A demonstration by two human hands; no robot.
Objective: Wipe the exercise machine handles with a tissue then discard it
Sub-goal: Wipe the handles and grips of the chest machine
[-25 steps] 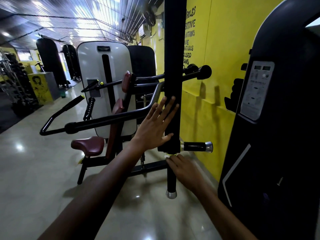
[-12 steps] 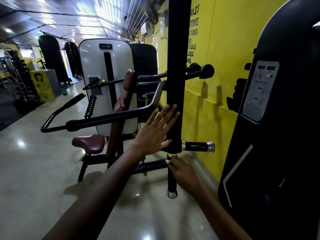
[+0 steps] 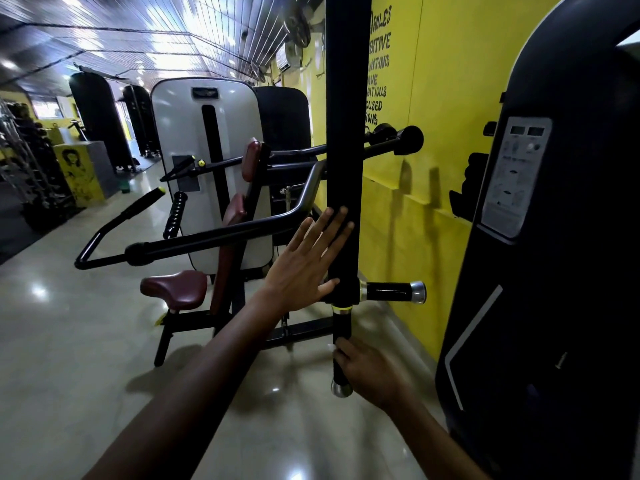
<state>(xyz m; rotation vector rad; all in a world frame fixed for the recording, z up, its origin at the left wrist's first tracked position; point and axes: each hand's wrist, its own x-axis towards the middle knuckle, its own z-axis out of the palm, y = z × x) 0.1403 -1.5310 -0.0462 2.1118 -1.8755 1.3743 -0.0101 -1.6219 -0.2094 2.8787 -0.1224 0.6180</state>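
A thick black post (image 3: pixel 343 150) stands up in the middle. The left hand (image 3: pixel 304 265) lies flat against the post, its fingers (image 3: pixel 332 230) straight and spread wide. Just below the post hangs a thin black handle (image 3: pixel 341 327) with a silver tip. The right hand (image 3: pixel 372 370) is on this handle, fingers curled round it. A small white bit of tissue (image 3: pixel 330 347) peeks out beside those fingers. Another short handle (image 3: pixel 391 292) sticks out sideways from the bottom of the post, toward the yellow wall (image 3: pixel 450 81).

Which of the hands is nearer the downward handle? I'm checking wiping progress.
Right. The right hand grips the downward handle; the left hand presses the upright post above.
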